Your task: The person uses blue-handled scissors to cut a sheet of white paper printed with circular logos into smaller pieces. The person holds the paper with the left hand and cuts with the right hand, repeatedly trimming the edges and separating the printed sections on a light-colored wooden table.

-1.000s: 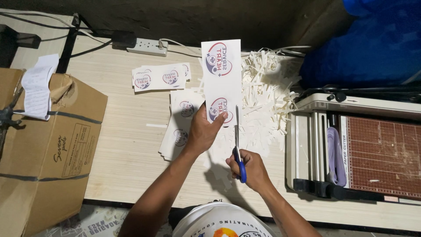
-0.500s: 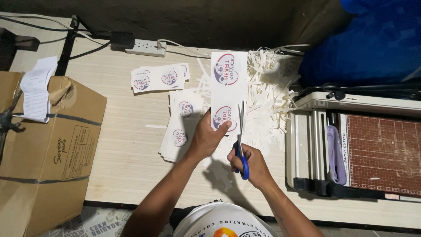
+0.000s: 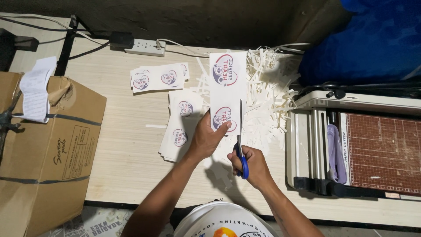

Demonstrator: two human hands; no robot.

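My left hand [image 3: 207,138] pinches the lower end of a white paper strip [image 3: 228,85] printed with two round red-and-blue logos and holds it upright over the table. My right hand [image 3: 253,164] grips blue-handled scissors [image 3: 240,145]. Their blades point up along the strip's right edge, beside the lower logo. Below the strip lies a stack of cut logo sheets [image 3: 180,127], and a second small stack [image 3: 158,78] sits farther back.
A heap of white paper trimmings [image 3: 267,87] covers the wooden table [image 3: 118,145]. A paper cutter [image 3: 364,149] stands at the right. A cardboard box [image 3: 44,149] stands at the left, a power strip [image 3: 144,46] at the back edge.
The strip has shifted a little to the right with my left hand. The scissors have moved up along its right edge.
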